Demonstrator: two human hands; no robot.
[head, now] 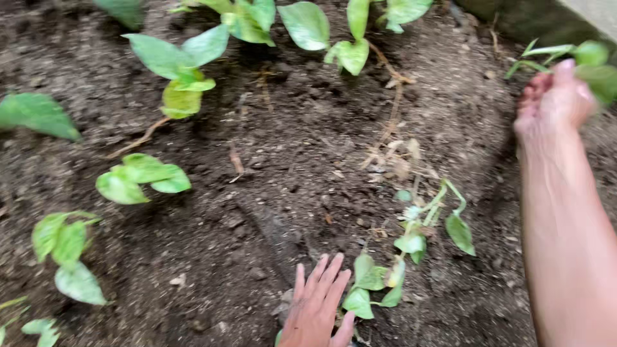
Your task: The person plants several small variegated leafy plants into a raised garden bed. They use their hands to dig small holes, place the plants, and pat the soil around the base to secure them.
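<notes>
- Far left, a scatter of small green-leafed cuttings [141,177] stands in the dark soil [257,193], well apart from either hand; more leafy cuttings [186,71] run along the far edge of the bed.
- Near the bottom, about the middle, the left hand [318,311] lies flat on the soil, palm down, fingers spread and pointing away and a little rightward. It grips nothing.
- Just right of that hand lies a leafy vine cutting [402,250], its near leaves touching or almost touching the fingertips. Its long axis runs from near-left up to far-right, the pale stem tip furthest from the person. The left hand is much the nearer of the two to it.
- On the right, the right forearm reaches away from the person, along the right edge of the view, with the right hand [556,99] raised at the far end, well apart from the vine on the ground.
- That hand is blurred; its fingers look curled against a second green sprig [594,64] with narrow leaves, but I cannot tell whether they truly pinch it.
</notes>
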